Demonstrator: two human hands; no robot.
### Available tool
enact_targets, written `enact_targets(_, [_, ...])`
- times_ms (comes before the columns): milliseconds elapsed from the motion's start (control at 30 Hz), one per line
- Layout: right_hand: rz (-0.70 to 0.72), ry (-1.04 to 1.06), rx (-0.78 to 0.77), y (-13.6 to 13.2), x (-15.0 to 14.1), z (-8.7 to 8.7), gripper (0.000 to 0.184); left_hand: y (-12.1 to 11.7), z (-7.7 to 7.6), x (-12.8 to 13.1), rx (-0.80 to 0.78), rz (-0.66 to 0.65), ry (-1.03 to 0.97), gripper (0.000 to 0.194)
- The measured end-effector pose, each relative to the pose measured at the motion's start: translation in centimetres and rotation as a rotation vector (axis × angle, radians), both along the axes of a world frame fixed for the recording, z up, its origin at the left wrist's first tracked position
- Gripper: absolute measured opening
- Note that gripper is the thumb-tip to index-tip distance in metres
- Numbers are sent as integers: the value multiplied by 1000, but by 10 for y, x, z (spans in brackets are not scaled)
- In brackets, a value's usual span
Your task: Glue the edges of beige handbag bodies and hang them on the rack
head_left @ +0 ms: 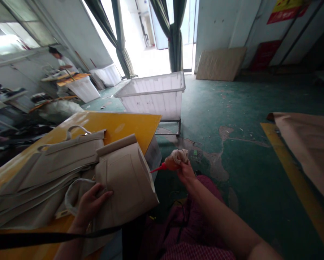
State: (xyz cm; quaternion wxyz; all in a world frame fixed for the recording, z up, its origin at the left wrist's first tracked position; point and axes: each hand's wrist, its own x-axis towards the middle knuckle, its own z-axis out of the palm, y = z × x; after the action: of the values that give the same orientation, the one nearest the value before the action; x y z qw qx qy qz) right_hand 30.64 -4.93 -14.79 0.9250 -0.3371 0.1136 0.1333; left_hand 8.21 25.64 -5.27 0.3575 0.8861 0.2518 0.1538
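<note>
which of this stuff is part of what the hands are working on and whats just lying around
In use:
- left hand resting on a curved beige bag panel
- right hand gripping an orange squeeze bottle with a red nozzle, wrapped in cloth

Lying around:
- stack of beige bag pieces
- yellow table
- white plastic bin
- tan sheet

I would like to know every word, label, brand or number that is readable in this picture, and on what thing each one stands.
Nothing here is sharp enough to quote.
Yellow and red poster on the wall: its writing is too small and blurred to read.
Red board by the wall: any marks are too dark to read.
Orange bottle in the right hand: no label shows.
</note>
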Motion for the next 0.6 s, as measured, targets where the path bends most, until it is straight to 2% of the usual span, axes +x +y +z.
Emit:
enact_targets(133, [-78, -15, -25, 31, 25, 2, 47, 1, -2, 0, 8, 47, -22, 49])
enact_targets(233, [-86, -15, -35, 37, 29, 0, 48, 1, -3, 0, 12, 49, -12, 45])
enact_targets(367, [-60, -12, -57, 20, 14, 0, 46, -3, 2, 1, 4, 59, -11, 41])
enact_targets(533, [24, 4, -79, -11, -23, -3, 47, -5, 5, 2, 36, 13, 20, 40])
enact_targets(600, [10, -21, -92, -19, -39, -8, 44, -2, 4, 1, 75, -12, 26, 41])
